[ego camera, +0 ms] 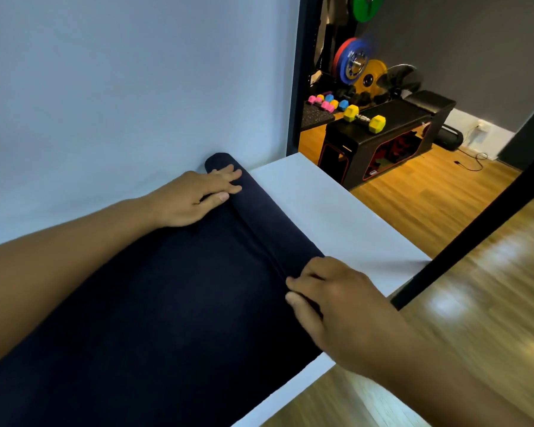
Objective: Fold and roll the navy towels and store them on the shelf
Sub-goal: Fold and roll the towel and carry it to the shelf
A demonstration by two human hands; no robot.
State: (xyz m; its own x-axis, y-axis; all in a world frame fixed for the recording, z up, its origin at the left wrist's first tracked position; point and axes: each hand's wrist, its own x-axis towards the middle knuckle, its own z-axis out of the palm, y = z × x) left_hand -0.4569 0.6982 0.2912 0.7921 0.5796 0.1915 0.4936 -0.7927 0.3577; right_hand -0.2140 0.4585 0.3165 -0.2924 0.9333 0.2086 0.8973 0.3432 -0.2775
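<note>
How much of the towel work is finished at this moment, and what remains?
Done: the navy towel lies as a long strip on the white surface, its far end already rolled. In hand: the left hand presses the rolled end and the right hand grips it. Left: rolling the long flat part, then storing it; no stored towel is in view.

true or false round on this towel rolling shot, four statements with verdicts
1. The navy towel is rolled up at its far end only. True.
2. Both hands are off the towel. False: the left hand rests on the roll near the wall, and the right hand pinches the roll's other end.
3. The towel lies on a white surface. True.
4. The yellow dumbbell lies on the floor. False: it lies on the black bench.
</note>
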